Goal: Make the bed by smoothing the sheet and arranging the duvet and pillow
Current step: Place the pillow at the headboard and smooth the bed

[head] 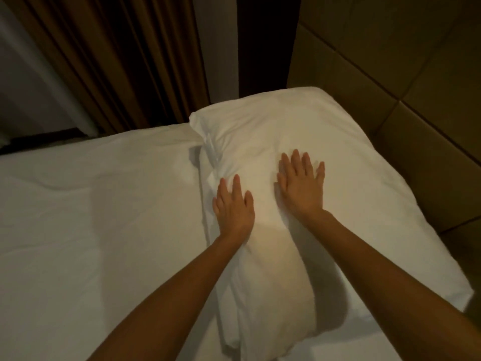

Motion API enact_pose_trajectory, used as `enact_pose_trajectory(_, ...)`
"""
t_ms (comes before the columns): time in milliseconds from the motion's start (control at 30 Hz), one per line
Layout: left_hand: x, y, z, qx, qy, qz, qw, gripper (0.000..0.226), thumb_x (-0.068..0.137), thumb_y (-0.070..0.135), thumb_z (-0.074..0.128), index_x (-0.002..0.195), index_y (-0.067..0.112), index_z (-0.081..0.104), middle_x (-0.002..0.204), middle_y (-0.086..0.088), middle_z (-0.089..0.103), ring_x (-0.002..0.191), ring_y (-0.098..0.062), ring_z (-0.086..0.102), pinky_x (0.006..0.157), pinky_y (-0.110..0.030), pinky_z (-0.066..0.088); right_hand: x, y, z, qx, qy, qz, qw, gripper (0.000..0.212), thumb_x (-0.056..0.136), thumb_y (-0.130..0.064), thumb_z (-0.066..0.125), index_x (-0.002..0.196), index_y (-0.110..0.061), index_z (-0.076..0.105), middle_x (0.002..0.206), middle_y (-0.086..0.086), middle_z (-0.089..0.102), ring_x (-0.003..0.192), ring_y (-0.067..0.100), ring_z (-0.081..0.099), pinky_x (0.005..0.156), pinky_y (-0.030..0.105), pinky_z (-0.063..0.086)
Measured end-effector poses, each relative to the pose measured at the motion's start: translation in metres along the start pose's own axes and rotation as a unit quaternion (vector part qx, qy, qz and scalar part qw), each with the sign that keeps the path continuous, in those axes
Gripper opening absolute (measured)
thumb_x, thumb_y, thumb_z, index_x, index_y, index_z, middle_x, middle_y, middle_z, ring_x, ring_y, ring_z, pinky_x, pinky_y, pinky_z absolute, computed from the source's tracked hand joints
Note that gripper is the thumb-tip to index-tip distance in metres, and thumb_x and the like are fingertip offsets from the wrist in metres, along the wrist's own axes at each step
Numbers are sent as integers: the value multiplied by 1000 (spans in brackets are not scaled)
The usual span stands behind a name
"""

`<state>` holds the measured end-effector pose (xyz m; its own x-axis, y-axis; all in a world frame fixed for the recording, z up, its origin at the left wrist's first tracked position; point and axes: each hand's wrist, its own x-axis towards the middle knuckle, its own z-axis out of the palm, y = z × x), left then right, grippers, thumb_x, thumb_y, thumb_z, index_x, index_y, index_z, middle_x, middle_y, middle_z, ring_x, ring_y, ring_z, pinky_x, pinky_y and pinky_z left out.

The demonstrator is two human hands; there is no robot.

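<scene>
Plump white fabric pillow (270, 121) lies w/ one long side against the padded tan headboard (406, 95). That's prob. its final spot, at the head of the bed.

Left hand (233, 207) is flat on the pillow's edge away from the headboard, fingers straight & close together. It presses down just by the bunched folds of the case. Right hand (302, 183) is flat near the pillow's middle, palm down, fingers spread. Neither hand pinches any cloth.

I read this as patting the filling level & smoothing the case. The two palms sit apart, prob. so the pressure spreads evenly.

Plain white bed sheet (91, 204) runs up to that same edge of the pillow & touches it, w/ a few shallow creases. It could be a duvet cover; can't tell. No duvet I can pick out otherwise.

Brown pleated curtain (117, 61) hangs beyond the pillow's far corner.

No brand, label or writing is readable anywhere.
</scene>
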<state>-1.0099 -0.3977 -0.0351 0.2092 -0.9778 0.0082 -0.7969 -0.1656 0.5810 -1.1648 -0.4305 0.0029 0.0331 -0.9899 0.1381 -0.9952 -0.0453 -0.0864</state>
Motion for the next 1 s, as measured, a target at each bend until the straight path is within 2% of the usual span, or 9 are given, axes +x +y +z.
enact_pose_trajectory(100,24,-7,-5,-196,-11,-221,955,53,104,38,30,154,27,16,156,-17,22,138,-36,32,114,-47,27,-10,-39,18,-8,-58,-44,997,62,97,-43,2,154,-23,17,160,8,18,148,27,11,116,57,0)
enact_pose_trajectory(200,37,-26,-6,-390,-92,-357,844,53,97,36,44,147,20,34,129,-13,55,111,-33,57,96,-44,49,-15,-45,33,-27,-81,-36,996,68,93,-45,-7,154,-23,12,161,6,15,149,24,7,117,55,-3)
enact_pose_trajectory(267,35,-35,-7,-469,-166,-382,779,38,93,40,54,121,15,59,106,-8,66,96,-25,62,86,-35,53,-14,-43,37,-31,-80,-32,996,69,92,-46,-8,155,-24,11,161,5,14,149,23,6,117,53,-5)
enact_pose_trajectory(367,25,-45,-3,-529,-208,-384,728,31,87,43,67,103,17,67,104,-5,69,100,-23,62,94,-35,51,-14,-44,35,-31,-74,-19,997,70,91,-47,-8,154,-24,12,161,5,15,149,21,7,118,51,-2)
enact_pose_trajectory(433,21,-54,-1,-509,-222,-372,744,35,82,46,73,97,15,67,104,-6,68,99,-24,63,93,-35,51,-17,-48,33,-28,-79,-13,996,72,90,-47,-9,154,-23,13,161,5,15,149,21,6,118,50,-3)
enact_pose_trajectory(633,35,-72,-21,-359,-102,-268,888,43,96,30,58,121,-4,61,118,-22,64,106,-33,62,95,-45,50,-24,-52,30,-21,-87,0,996,79,86,-50,-11,154,-21,16,161,5,14,149,20,8,118,46,-1)
enact_pose_trajectory(767,7,-81,-19,-411,-154,-326,837,47,92,43,60,123,7,62,117,-12,65,106,-30,62,94,-42,52,-29,-55,30,-22,-98,12,995,83,82,-52,-12,154,-19,15,161,7,13,149,21,7,118,46,-1)
enact_pose_trajectory(900,-34,-92,-6,-437,-281,-362,774,29,90,40,64,103,14,66,100,-7,69,87,-22,65,72,-29,54,-36,-58,33,-14,-96,24,995,84,83,-52,-10,154,-15,15,161,10,14,149,23,8,118,46,-2)
enact_pose_trajectory(1000,-43,-103,-1,-322,-239,-282,872,21,97,25,54,87,8,61,91,-13,64,77,-24,61,63,-25,46,-37,-58,33,-19,-110,25,993,78,87,-51,-5,154,-15,13,161,10,11,149,23,6,118,45,-3)
